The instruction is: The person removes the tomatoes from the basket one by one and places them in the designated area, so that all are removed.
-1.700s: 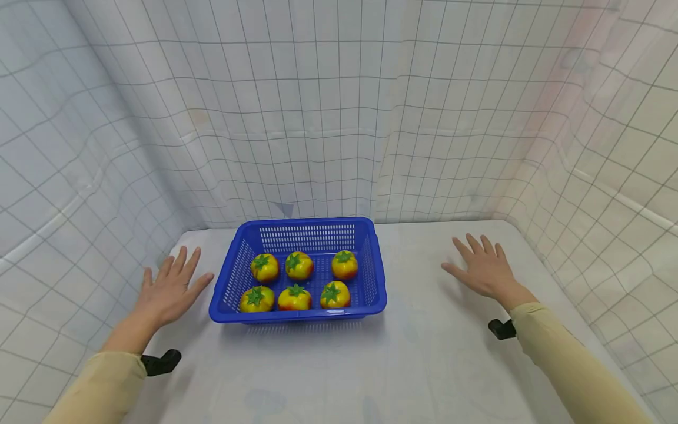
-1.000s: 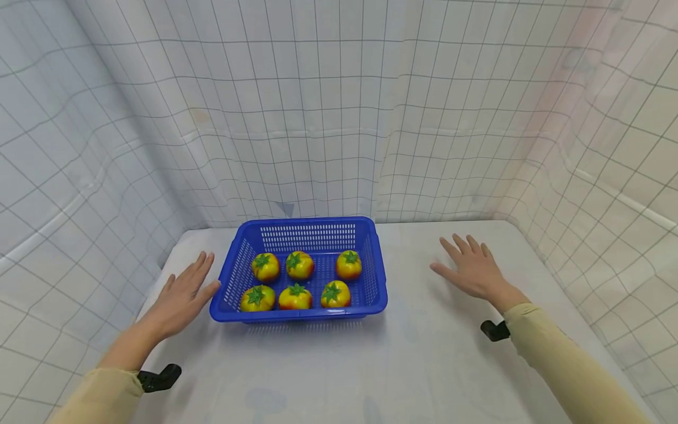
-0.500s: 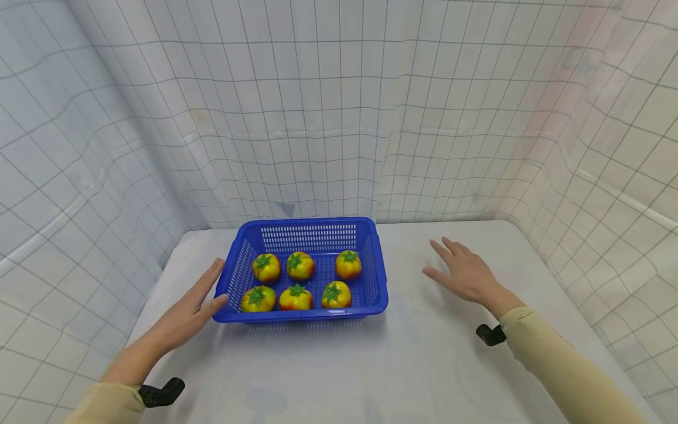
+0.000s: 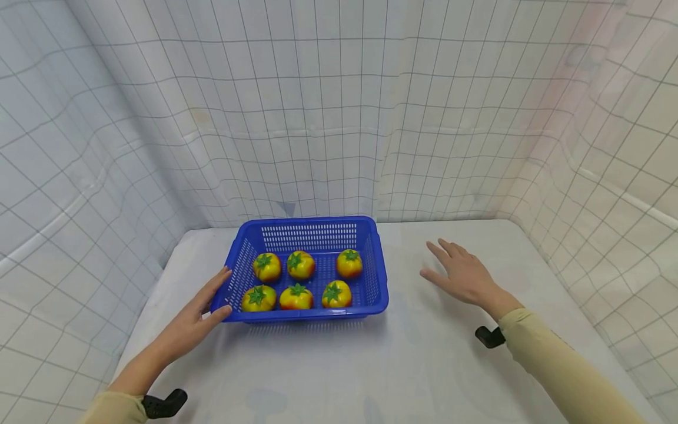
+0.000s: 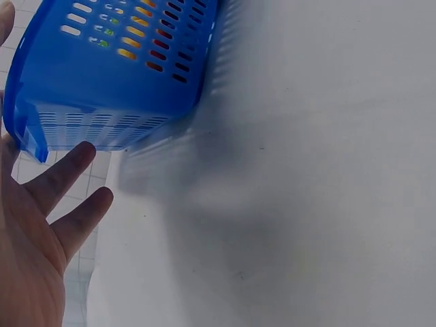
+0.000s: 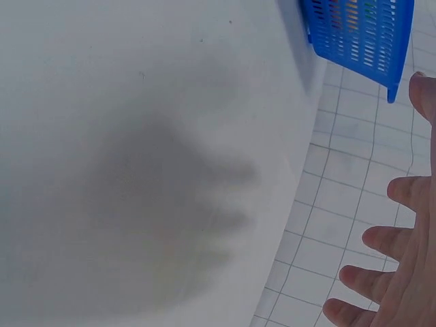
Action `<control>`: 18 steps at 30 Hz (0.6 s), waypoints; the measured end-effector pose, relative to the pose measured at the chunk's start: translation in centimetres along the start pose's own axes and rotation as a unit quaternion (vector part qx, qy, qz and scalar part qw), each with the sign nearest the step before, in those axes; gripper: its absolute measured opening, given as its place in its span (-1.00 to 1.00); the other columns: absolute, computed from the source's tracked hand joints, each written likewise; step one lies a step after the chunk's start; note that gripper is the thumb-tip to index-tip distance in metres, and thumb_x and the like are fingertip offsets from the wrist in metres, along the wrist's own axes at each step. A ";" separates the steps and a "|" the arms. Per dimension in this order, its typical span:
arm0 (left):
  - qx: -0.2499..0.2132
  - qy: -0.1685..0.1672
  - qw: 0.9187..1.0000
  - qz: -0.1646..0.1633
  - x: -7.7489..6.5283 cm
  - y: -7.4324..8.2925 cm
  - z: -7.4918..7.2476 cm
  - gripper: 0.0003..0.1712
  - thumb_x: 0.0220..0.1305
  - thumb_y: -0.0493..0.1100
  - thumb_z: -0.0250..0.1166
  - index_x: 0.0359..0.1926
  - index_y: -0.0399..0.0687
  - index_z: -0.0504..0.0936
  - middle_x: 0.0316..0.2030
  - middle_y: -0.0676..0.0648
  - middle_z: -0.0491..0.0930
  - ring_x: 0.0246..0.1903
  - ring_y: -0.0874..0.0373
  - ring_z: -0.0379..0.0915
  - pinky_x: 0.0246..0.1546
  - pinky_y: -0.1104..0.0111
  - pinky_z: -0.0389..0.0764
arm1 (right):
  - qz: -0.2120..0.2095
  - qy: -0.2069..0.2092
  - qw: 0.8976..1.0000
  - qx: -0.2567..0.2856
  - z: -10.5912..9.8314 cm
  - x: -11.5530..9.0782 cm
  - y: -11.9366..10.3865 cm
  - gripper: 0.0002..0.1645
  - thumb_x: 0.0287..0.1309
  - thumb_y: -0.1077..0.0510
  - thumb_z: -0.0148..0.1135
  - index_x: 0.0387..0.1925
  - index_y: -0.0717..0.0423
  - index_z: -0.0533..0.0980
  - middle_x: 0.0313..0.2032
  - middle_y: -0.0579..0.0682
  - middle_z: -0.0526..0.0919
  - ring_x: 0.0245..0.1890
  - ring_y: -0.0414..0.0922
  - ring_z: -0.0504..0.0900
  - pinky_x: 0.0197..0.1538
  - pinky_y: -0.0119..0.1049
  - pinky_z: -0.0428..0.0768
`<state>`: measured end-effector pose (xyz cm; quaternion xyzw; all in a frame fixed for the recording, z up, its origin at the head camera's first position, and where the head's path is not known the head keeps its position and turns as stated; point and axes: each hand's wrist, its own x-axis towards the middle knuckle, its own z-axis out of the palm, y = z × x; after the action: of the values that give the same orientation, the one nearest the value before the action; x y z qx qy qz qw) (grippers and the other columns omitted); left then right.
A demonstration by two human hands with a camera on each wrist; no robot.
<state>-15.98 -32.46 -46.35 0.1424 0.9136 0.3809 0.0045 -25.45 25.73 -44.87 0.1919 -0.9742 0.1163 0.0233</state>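
Observation:
In the head view a blue plastic basket (image 4: 318,314) sits on the white table. Inside lie several yellow-and-red fruits (image 4: 296,298) that look like tomatoes, topped by green star-shaped leaves. My left hand (image 4: 189,325) is at the basket's left end, thumb over the front corner and fingertips right at the side rim. The left wrist view shows the hand's (image 5: 30,252) lower fingers spread out beside the basket wall (image 5: 102,88). To the right of the basket, apart from it, my right hand (image 4: 466,275) hovers palm down above its shadow, fingers extended and holding nothing.
White cloth walls (image 4: 312,118) with a grey grid enclose the back and both sides of the table (image 4: 339,377). Black wrist mounts (image 4: 165,404) stick out from under both beige sleeves (image 4: 561,365).
My left hand has moved right, from beside the basket onto its left rim, and turned thumb-up. My right hand has drifted left. The back right fruit has shifted slightly right.

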 end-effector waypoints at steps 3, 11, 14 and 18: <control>-0.003 0.012 1.000 0.009 -0.3 -0.3 0.3 -0.18 0.54 -0.10 0.16 0.64 0.16 -0.03 0.64 -0.11 -0.23 0.44 -0.51 0.01 0.22 -0.39 0.27 | -0.004 0.001 1.000 -0.001 0.0 0.1 -0.3 0.03 0.39 -0.51 -0.09 0.60 0.03 0.10 0.54 0.28 0.11 0.48 0.36 0.11 0.36 0.42 0.18; -0.044 0.034 0.998 0.038 -0.6 -1.1 0.9 -0.33 0.53 -0.23 0.14 0.56 0.00 0.18 0.64 -0.07 -0.20 0.41 -0.52 0.06 0.20 -0.07 0.42 | -0.015 0.004 1.000 0.002 -0.2 0.4 -0.9 0.02 0.38 -0.51 -0.08 0.60 0.01 0.11 0.54 0.27 0.13 0.49 0.36 0.11 0.37 0.40 0.18; -0.065 0.040 0.997 0.034 -0.6 -1.2 1.2 -0.36 0.52 -0.25 0.15 0.53 -0.02 0.21 0.64 -0.05 -0.20 0.43 -0.53 0.01 0.18 0.25 0.38 | -0.017 0.002 1.000 0.001 -0.2 0.6 -1.1 0.02 0.38 -0.51 -0.09 0.60 0.00 0.10 0.54 0.26 0.13 0.49 0.35 0.09 0.38 0.40 0.17; -0.088 0.048 0.995 0.023 -0.7 -1.3 1.5 -0.37 0.53 -0.25 0.14 0.53 -0.04 0.21 0.64 -0.02 -0.22 0.45 -0.52 -0.05 0.13 0.49 0.32 | -0.021 0.004 1.000 0.006 -0.4 0.8 -1.5 0.01 0.39 -0.50 -0.09 0.60 0.00 0.10 0.54 0.25 0.12 0.50 0.34 0.08 0.39 0.39 0.16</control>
<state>-15.49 -32.40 -48.39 0.1444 0.8723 0.4658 -0.0353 -25.64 24.19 -44.06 0.2118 -0.9692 0.1222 0.0283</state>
